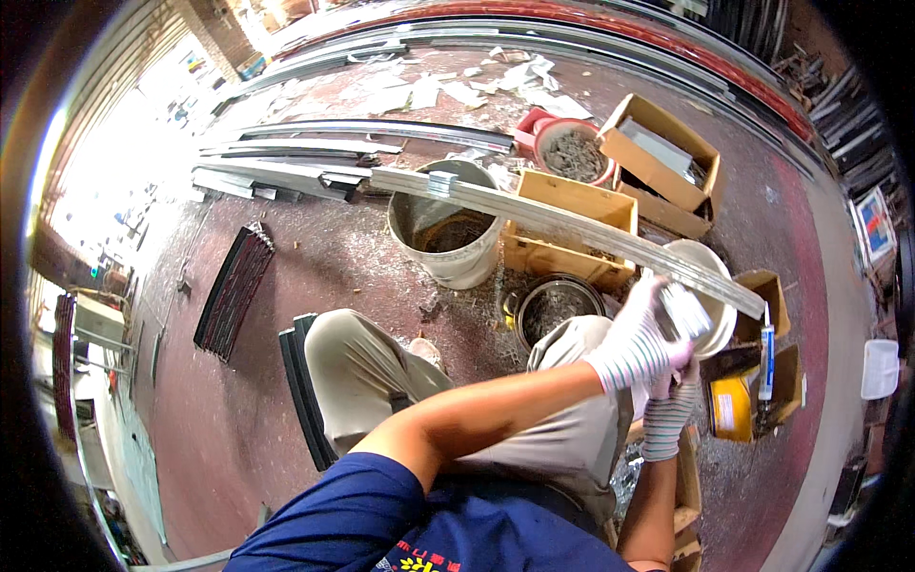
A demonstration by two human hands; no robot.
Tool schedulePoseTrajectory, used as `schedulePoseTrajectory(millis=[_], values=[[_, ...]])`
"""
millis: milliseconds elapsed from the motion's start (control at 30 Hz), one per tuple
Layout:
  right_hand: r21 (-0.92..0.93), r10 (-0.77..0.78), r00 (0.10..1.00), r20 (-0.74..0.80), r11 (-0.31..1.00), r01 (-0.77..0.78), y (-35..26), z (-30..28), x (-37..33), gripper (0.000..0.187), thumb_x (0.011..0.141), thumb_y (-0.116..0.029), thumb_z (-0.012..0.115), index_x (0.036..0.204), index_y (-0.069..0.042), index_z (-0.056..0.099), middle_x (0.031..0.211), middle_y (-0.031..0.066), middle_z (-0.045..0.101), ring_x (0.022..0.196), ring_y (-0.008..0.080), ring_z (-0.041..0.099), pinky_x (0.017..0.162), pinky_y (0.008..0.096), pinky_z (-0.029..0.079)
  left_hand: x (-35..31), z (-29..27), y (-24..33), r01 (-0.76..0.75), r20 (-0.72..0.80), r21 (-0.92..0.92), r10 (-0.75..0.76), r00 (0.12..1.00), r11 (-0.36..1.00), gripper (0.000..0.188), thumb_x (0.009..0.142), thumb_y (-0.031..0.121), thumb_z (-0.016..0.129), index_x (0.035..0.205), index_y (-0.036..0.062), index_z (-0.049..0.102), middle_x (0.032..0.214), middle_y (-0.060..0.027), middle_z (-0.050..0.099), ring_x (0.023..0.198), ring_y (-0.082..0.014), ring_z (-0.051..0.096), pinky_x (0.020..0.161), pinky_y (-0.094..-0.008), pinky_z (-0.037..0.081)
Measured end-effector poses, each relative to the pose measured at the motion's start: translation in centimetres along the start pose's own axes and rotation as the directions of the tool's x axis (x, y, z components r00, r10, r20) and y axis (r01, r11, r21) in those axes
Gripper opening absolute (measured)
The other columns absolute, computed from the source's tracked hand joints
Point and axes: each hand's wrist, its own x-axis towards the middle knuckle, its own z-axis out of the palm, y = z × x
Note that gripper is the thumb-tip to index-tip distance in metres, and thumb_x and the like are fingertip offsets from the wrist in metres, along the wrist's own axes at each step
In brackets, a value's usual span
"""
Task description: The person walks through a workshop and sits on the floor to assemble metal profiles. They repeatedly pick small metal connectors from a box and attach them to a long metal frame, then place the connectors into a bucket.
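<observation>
My left hand (637, 329), in a white striped glove, reaches across to the right and is closed on a bundle of short silvery metal pieces (686, 311). Just below it, my right hand (671, 393), gloved alike, is closed against the lower end of the bundle; what its fingers grip is hidden. Beyond both hands, a long silvery metal profile (572, 225) lies slanting across the bucket and boxes. A small bright metal piece (441, 183) sits on the profile toward its left end.
Under the profile stand a white bucket (443, 265), a wooden box (562, 257) and a round metal pot (522, 329). At right are cardboard boxes (705, 157) and a sealant tube (766, 362). Dark strips (233, 296) and more profiles (276, 176) lie on the left floor.
</observation>
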Motion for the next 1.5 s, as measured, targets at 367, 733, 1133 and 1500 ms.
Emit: schedulePoseTrajectory(millis=[367,733,1133,1500], values=[[-0.166,-0.133,0.942,0.307,0.968,0.191,-3.0,9.2,2.9,0.032,0.085,-0.011,0.069,0.114,0.002,0.062,0.121,0.0201,0.061,0.113,0.0373,0.058,0.102,0.0459,0.044,14.8,-27.9,-2.6,0.289,-0.449,0.829,0.262,0.854,0.478,0.086,0.061,0.031,0.087,0.131,-0.0037,0.051,0.117,-0.0220,0.058,0.118,-0.0343,0.053,0.105,-0.0395,0.043],[-0.232,-0.016,0.903,0.429,0.964,0.127,-4.4,10.8,4.4,0.032,0.085,-0.008,0.066,0.115,0.002,0.061,0.124,0.0180,0.062,0.118,0.0345,0.057,0.104,0.0444,0.045,16.3,-34.2,-2.8,0.229,-0.206,0.970,0.226,0.952,-0.085,0.033,0.067,0.044,0.069,0.080,0.0130,0.071,0.079,-0.0098,0.066,0.090,-0.0290,0.061,0.082,-0.0464,0.043],[-0.248,-0.114,0.917,0.382,0.944,0.220,-5.7,9.5,3.9,0.029,0.093,-0.019,0.065,0.110,0.003,0.069,0.115,0.0219,0.068,0.109,0.0373,0.062,0.101,0.0448,0.047,15.4,-34.4,-5.8,0.369,-0.368,0.929,0.098,0.925,0.003,0.069,0.081,0.048,0.063,0.137,0.0073,0.053,0.142,-0.0210,0.043,0.144,-0.0428,0.027,0.117,-0.0591,0.022],[-0.208,-0.038,0.909,0.416,0.969,0.136,-2.8,10.2,4.3,0.028,0.090,-0.013,0.063,0.113,0.003,0.062,0.122,0.0186,0.062,0.115,0.0343,0.058,0.106,0.0432,0.043,13.3,-37.5,-0.3,0.281,-0.288,0.957,0.110,0.951,0.076,0.109,0.067,0.055,0.082,0.147,-0.0011,0.034,0.150,-0.0234,0.038,0.143,-0.0386,0.033,0.117,-0.0523,0.027]])
